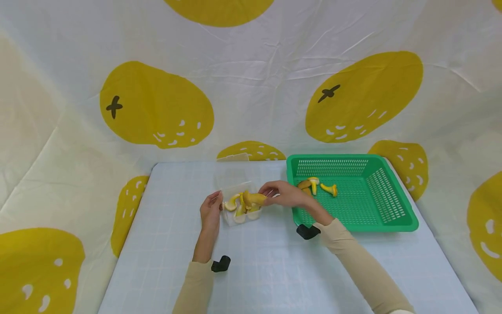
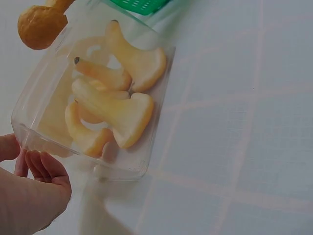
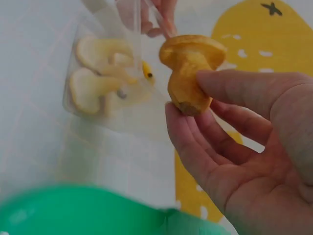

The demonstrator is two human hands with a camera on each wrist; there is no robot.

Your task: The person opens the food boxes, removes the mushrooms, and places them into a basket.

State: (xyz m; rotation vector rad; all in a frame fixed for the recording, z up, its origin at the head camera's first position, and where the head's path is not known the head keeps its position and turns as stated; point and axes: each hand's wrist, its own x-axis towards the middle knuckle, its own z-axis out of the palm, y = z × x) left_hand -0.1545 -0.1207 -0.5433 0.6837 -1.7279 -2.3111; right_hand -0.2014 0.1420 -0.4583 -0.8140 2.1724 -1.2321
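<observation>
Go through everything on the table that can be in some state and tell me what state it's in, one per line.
Clear container: open-topped, partly filled with yellow mushroom pieces, steadied at its edge.
Left hand: fingers on the container's edge.
Right hand: pinching one mushroom.
Held mushroom: lifted, at the container's opening, not yet inside.
Green basket: upright, nearly empty.
Mushrooms in basket: a few, loose on the bottom.

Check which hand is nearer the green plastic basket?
Right. The right hand pinches a yellow toy mushroom just beside the green plastic basket, its wrist crossing the rim. The left hand holds the clear plastic box, on its far side from the basket.
</observation>
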